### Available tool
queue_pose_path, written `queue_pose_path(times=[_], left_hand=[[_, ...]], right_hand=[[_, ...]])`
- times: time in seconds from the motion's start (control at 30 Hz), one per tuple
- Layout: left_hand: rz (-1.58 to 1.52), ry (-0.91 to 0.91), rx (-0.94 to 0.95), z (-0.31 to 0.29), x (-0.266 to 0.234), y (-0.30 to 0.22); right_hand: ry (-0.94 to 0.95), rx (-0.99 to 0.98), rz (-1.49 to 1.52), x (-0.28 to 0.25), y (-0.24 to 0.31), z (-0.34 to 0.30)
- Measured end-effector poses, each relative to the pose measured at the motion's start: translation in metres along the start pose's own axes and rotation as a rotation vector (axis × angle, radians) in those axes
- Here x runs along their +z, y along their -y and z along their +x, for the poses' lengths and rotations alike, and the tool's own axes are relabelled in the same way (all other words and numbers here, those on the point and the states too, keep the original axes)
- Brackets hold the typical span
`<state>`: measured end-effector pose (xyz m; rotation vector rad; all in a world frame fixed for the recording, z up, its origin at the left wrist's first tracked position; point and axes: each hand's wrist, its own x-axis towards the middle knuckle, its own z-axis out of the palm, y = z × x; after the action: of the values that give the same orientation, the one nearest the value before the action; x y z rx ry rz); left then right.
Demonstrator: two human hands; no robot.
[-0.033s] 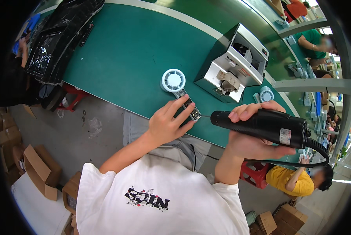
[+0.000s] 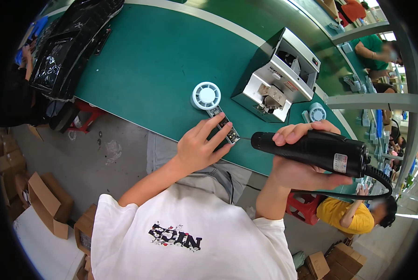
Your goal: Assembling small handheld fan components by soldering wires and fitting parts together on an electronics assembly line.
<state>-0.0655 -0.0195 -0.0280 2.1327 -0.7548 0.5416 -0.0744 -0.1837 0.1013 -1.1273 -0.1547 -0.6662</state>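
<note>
A light blue handheld fan point(image 2: 205, 96) lies on the green bench, its round grille away from me. The fan's handle has its inside uncovered, with small electronic parts showing. My left hand point(image 2: 200, 145) holds this handle, fingers laid across it near the bench's front edge. In my right hand point(image 2: 295, 163) is a black electric screwdriver point(image 2: 311, 150), gripped around its body and held almost level. Its thin bit points left at the lower end of the handle; whether the tip touches is too small to tell.
A silver and black screw feeder point(image 2: 276, 79) stands right of the fan, with another light blue fan point(image 2: 316, 112) beyond it. A black plastic-wrapped bundle point(image 2: 71, 46) lies at the far left. The screwdriver's cord point(image 2: 379, 184) loops at right. Co-workers sit nearby; cardboard boxes point(image 2: 50, 205) stand lower left.
</note>
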Motion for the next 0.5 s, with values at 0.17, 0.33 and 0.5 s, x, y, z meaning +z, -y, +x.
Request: queue_pose_path(times=[0.17, 0.33, 0.5], left_hand=[[0.010, -0.007, -0.003, 0.0002, 0.0000, 0.0000], [0.006, 0.017, 0.011, 0.0015, -0.0028, -0.0006], [0.012, 0.021, 0.009, 0.0013, -0.0028, -0.0008]], right_hand=[[0.026, -0.005, -0.013, -0.0036, -0.0008, 0.0001], [0.068, -0.014, -0.003, -0.0052, -0.0004, 0.0011], [0.050, -0.004, -0.013, -0.0037, -0.0020, -0.0006]])
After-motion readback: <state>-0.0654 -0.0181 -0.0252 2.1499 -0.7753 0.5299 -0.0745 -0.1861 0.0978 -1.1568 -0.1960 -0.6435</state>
